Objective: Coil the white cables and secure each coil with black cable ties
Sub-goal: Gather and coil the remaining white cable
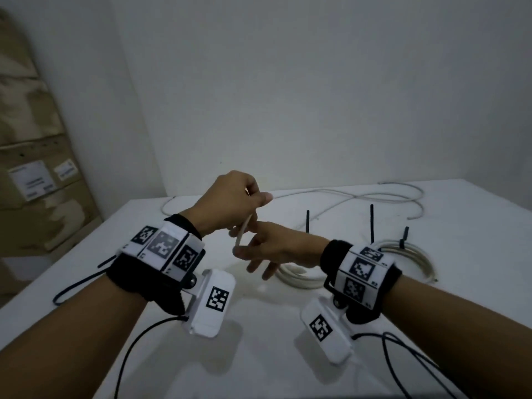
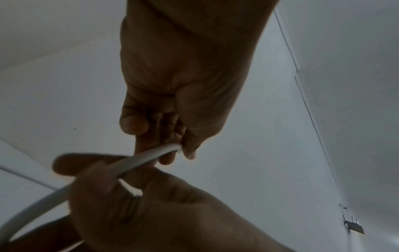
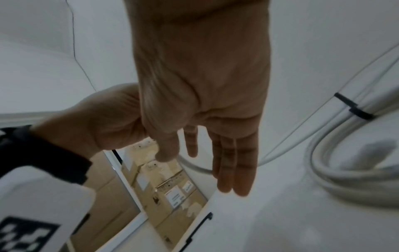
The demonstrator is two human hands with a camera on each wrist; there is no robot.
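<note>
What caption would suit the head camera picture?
Left hand pinches a loose white cable above the table; right hand steadies it beside a tied coil.

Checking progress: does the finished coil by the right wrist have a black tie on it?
Yes, a black cable tie wraps the coil in the right wrist view.

Looks like a storeroom or back room: stacked cardboard boxes (image 1: 34,156) with printed shipping labels (image 1: 31,180) against the left wall, bare white walls (image 1: 316,82), dim light, a plain white surface (image 1: 259,355) carrying loose white cables (image 1: 374,194) and black cable ties (image 1: 371,223).
</note>
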